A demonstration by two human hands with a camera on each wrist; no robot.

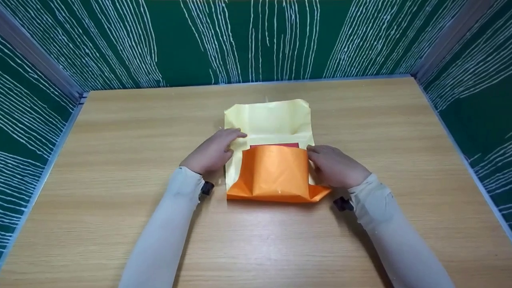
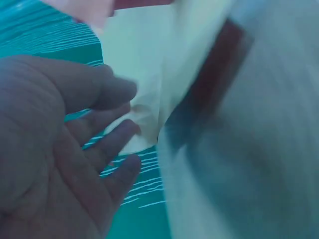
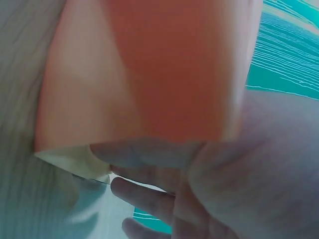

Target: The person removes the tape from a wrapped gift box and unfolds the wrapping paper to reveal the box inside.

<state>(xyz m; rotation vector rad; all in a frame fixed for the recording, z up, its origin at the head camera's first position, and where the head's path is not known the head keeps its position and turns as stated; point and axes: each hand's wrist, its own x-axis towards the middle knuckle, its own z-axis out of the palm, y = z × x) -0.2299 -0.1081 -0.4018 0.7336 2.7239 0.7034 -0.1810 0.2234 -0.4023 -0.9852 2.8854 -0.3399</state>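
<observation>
A sheet of wrapping paper lies on the table, pale yellow (image 1: 276,120) on its inner side and orange (image 1: 280,170) on its outer side. Its near part is folded up and over a flat red object (image 1: 276,145), of which only a thin strip shows. My left hand (image 1: 216,150) reaches over the paper's left edge with loose fingers. In the left wrist view the left hand (image 2: 65,134) has a gap between thumb and fingers. My right hand (image 1: 338,165) touches the right side of the orange fold. In the right wrist view its fingers (image 3: 149,196) extend beside the flap, the thumb partly hidden.
The wooden table (image 1: 120,132) spreads around the paper on all sides. Green panels with white streaks (image 1: 240,44) stand along the back and both sides. A dark wrist camera (image 1: 207,188) sits at my left cuff, another camera (image 1: 343,204) at my right.
</observation>
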